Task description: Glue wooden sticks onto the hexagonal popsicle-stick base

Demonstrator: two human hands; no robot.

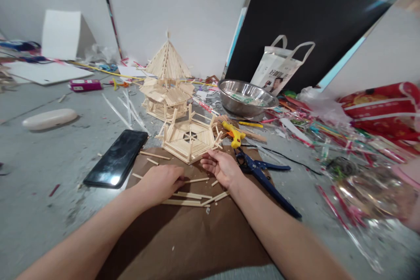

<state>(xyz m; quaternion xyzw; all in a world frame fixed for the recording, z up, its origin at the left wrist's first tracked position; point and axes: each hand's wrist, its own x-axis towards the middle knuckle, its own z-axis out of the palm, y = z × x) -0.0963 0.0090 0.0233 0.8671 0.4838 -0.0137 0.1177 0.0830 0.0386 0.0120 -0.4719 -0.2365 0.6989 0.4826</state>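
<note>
My left hand (169, 181) is low over a brown board, fingers curled down onto the end of a thin wooden stick (197, 180). My right hand (223, 168) is beside the near right edge of a six-sided wooden stick frame (177, 142). Its thumb and fingers are drawn together; whatever lies between them is hidden. Several loose sticks (193, 196) lie on the board under and between the hands. Behind the frame stands a stick-built pavilion (167, 96) with a pointed roof (169, 59). To the right are blue-handled cutting pliers (262, 177) and a yellow glue gun (234, 133).
The brown board (183, 236) rests on the grey floor. A black phone (116, 159) and a white oblong case (50, 119) are at left. Further back stand a metal bowl (247, 100) and a white bag (277, 68). Another person's hand (408, 197) and clear plastic show at right.
</note>
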